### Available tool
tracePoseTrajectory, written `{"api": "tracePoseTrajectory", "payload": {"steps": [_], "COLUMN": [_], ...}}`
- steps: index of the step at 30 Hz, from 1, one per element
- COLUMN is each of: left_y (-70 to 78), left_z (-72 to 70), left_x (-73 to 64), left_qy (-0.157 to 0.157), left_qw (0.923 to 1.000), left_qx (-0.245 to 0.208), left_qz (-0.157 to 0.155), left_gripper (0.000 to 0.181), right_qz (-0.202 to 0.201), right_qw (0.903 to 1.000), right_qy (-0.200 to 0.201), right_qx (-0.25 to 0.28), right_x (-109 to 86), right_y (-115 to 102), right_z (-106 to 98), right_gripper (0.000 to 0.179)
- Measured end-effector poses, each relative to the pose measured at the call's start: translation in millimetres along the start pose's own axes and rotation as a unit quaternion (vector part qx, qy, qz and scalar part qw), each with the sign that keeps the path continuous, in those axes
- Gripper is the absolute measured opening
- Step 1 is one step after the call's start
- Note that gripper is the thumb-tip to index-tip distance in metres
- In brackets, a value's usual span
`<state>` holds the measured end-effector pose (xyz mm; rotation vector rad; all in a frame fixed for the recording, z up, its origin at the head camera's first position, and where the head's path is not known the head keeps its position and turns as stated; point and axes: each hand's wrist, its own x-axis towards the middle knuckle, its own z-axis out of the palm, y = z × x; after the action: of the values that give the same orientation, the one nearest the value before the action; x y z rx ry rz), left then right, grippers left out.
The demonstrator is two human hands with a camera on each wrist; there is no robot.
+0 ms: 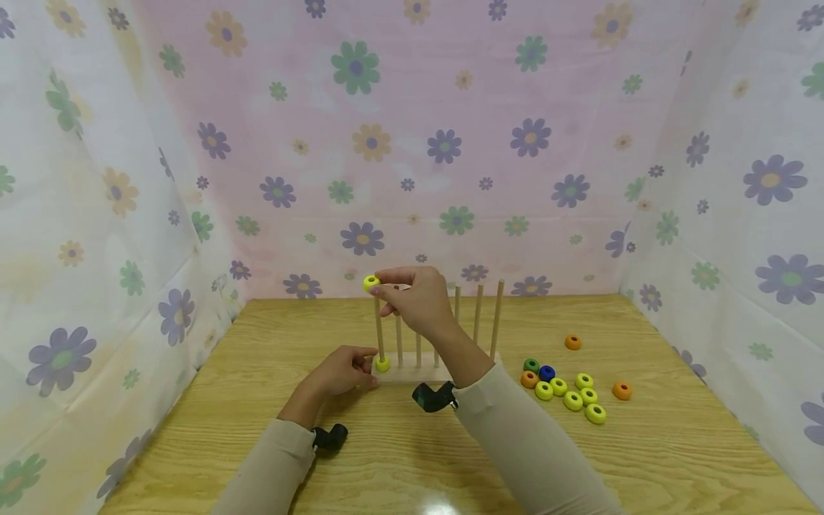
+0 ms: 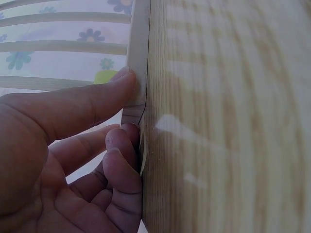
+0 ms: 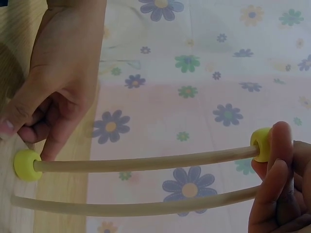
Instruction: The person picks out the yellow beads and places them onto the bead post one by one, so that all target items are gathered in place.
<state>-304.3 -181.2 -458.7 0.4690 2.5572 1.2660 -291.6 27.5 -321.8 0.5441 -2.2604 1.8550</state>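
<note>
My right hand (image 1: 418,300) pinches a yellow bead (image 1: 370,284) between thumb and fingers at the top of the leftmost peg (image 1: 380,329). In the right wrist view the peg's tip meets this bead (image 3: 261,144). A second yellow bead (image 1: 383,365) sits at the foot of the same peg, on the wooden base (image 1: 412,375). With thumb in front and fingers behind, my left hand (image 1: 336,372) holds the base's left end. The left wrist view shows the thumb (image 2: 92,104) pressed against the base's front face. My right hand partly covers the middle pegs.
Right of the base lie several loose beads: yellow (image 1: 573,400), a green one (image 1: 531,365), a blue one (image 1: 547,373), and orange ones (image 1: 621,390). Bare pegs (image 1: 497,318) rise from the base's right part. Flowered cloth (image 1: 444,186) surrounds the wooden table (image 1: 257,372).
</note>
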Motion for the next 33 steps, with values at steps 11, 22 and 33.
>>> {"api": "tracePoseTrajectory", "payload": {"steps": [11, 22, 33], "left_y": [-2.7, -3.1, -0.5], "left_z": [0.0, 0.2, 0.5], "left_x": [0.6, 1.7, -1.0], "left_qy": [0.001, 0.0, 0.0], "left_qw": [1.0, 1.0, 0.9999], "left_qx": [-0.002, 0.001, -0.009], "left_qz": [-0.002, 0.001, -0.007], "left_gripper": [0.07, 0.07, 0.069], "right_qz": [-0.002, -0.013, -0.014], "right_qw": [1.0, 0.9999, 0.9998], "right_qy": [0.003, 0.004, 0.004], "right_qx": [0.006, 0.008, 0.013], "right_x": [-2.1, -2.8, -3.8], "right_y": [1.8, 4.7, 6.4], "right_z": [-2.0, -2.6, -2.4], "right_gripper": [0.022, 0.022, 0.021]}}
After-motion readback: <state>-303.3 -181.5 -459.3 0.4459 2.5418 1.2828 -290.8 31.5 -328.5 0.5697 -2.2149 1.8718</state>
